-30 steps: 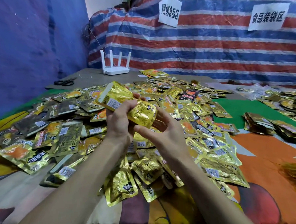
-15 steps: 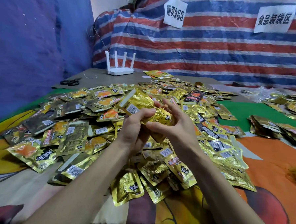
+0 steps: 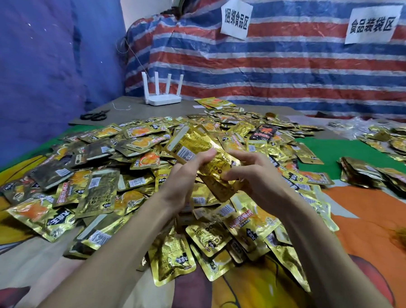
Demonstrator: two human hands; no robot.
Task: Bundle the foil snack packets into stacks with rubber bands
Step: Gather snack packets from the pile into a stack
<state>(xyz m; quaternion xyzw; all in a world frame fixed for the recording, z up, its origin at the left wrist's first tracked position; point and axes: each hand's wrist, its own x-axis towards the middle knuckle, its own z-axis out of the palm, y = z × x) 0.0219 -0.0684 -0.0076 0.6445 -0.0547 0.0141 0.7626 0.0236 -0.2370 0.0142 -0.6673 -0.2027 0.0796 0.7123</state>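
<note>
One packet stack (image 3: 199,146) in left hand (image 3: 184,178) and right hand (image 3: 260,180), one router (image 3: 163,100)

Both hands, left hand (image 3: 184,176) and right hand (image 3: 255,177), grip a gold packet stack (image 3: 206,158) above the heap (image 3: 130,173).

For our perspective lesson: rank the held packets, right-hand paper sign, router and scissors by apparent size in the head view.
1. The held packets: largest, though nearest the camera.
2. paper sign
3. router
4. scissors: smallest.
</note>
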